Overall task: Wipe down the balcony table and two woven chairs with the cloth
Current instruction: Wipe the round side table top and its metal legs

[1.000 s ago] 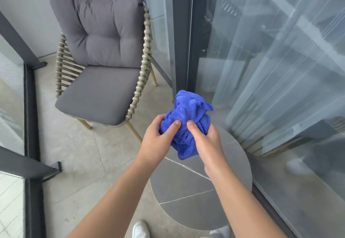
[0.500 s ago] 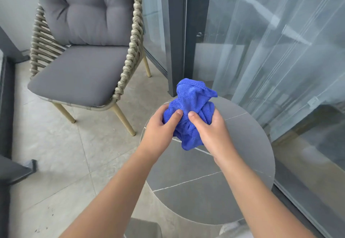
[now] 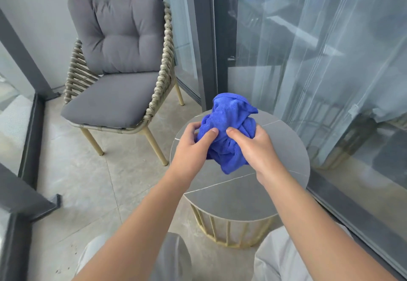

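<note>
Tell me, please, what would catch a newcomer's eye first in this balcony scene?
A bunched bright blue microfibre cloth stands out at centre, gripped by both hands, left hand and right hand, above a round grey stone-topped table. Behind and to the left stands a woven rope chair with grey cushions.

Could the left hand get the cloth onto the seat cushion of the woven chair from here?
Probably yes, with a lean. The left hand grips the blue cloth over the round table; the woven chair stands to its left across bare floor, nothing between, its seat cushion uncovered.
</note>
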